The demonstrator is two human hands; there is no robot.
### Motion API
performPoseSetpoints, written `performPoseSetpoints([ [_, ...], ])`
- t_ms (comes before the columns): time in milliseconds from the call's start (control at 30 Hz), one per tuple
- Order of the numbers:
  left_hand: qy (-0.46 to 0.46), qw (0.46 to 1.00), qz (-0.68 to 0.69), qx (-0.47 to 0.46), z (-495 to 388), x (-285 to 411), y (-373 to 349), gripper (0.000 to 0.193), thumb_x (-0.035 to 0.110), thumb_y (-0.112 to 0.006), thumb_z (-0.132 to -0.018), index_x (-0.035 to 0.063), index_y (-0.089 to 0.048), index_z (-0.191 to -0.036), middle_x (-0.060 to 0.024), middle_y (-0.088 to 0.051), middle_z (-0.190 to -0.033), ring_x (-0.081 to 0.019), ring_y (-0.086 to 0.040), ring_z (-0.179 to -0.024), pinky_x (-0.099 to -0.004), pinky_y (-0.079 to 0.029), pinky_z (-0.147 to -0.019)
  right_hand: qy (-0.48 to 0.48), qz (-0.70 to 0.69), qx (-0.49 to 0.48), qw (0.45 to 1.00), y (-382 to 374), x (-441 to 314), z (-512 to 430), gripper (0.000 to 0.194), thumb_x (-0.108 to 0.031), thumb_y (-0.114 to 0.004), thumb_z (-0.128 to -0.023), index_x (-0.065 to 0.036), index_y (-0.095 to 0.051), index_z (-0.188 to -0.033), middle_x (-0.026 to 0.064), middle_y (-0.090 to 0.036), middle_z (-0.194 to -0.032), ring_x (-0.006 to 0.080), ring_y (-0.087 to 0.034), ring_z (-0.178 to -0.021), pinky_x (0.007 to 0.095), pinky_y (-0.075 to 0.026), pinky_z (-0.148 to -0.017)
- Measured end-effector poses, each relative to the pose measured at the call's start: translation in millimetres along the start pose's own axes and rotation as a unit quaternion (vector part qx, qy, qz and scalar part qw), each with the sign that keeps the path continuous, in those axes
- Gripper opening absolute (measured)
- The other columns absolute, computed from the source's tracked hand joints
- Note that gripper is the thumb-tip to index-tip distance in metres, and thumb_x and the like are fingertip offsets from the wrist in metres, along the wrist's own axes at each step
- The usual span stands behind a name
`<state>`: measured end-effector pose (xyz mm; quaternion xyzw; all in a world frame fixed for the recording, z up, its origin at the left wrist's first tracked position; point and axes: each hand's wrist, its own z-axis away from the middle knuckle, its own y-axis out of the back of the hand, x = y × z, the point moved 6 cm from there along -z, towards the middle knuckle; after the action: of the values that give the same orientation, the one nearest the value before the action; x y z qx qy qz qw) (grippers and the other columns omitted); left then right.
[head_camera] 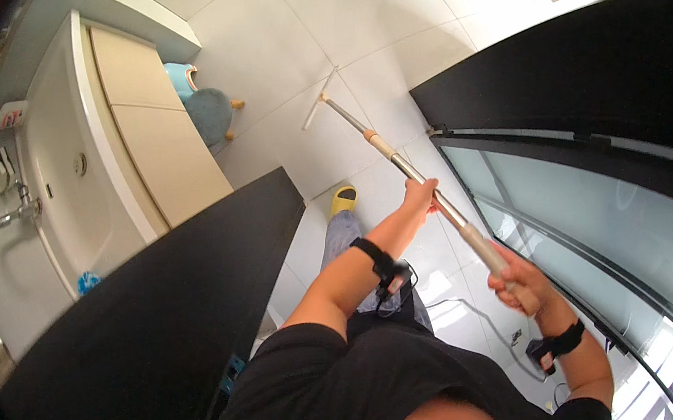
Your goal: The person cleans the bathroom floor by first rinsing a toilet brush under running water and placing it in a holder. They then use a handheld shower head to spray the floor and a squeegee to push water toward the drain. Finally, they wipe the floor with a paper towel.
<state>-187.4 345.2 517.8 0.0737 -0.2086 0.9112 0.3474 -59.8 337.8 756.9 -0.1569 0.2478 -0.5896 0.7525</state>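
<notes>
A floor squeegee with a long metal pole runs from the lower right up to the middle of the view. Its narrow blade lies across the pale floor tiles. My left hand grips the bare metal part of the pole midway along. Around the beige grip at the pole's upper end, my right hand is closed. Both wrists wear black straps with small devices. Below the left forearm, one foot in a yellow slipper stands on the tiles.
A bathtub-like white basin with a faucet is at left, over beige cabinet doors. A round grey-blue stool stands beside them. Dark panels flank me, with a framed glass door at right. A cable hangs below.
</notes>
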Motion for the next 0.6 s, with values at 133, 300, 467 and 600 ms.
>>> performPoseSetpoints([
  [133,-0.123,0.989,-0.053,0.066,-28,56,37,0.038,0.009,-0.057,-0.075,0.0037,-0.027,-0.099,-0.0107,-0.051,-0.073,-0.0182,-0.053,-0.058,-0.0323,-0.044,-0.041,-0.014,0.01,-0.024,1.0,-12,-6,-51,0.069,-0.014,-0.05,-0.079,-0.016,-0.012,-0.137,0.0109,-0.05,-0.074,0.0127,-0.045,-0.042,0.0217,-0.037,-0.035],
  [300,-0.31,0.935,-0.081,0.153,-125,194,122,0.022,0.012,-0.058,-0.071,-0.0006,-0.044,-0.082,-0.0062,-0.051,-0.064,-0.0163,-0.051,-0.053,-0.0294,-0.043,-0.047,0.028,0.172,0.012,0.985,-35,-62,-220,0.06,-0.016,-0.045,-0.084,-0.015,-0.016,-0.136,0.0071,-0.05,-0.073,0.0108,-0.046,-0.044,0.0225,-0.037,-0.034],
  [467,-0.214,0.95,-0.157,0.163,-223,248,183,0.033,0.008,-0.054,-0.073,-0.0037,-0.034,-0.096,-0.0127,-0.053,-0.07,-0.0193,-0.052,-0.051,-0.0319,-0.045,-0.045,0.096,0.073,-0.04,0.992,-39,-83,-332,0.052,-0.02,-0.045,-0.087,-0.014,-0.023,-0.134,0.0045,-0.049,-0.067,0.0098,-0.044,-0.042,0.0214,-0.036,-0.035],
  [600,-0.205,0.923,-0.29,0.147,-219,155,168,0.069,0.006,-0.054,-0.076,0.0009,-0.002,-0.121,-0.0185,-0.04,-0.098,-0.0249,-0.048,-0.08,-0.0337,-0.043,-0.066,0.06,0.061,0.04,0.996,11,-7,-292,0.052,-0.02,-0.045,-0.087,-0.019,-0.023,-0.134,0.0032,-0.049,-0.063,0.0098,-0.044,-0.042,0.0217,-0.036,-0.036],
])
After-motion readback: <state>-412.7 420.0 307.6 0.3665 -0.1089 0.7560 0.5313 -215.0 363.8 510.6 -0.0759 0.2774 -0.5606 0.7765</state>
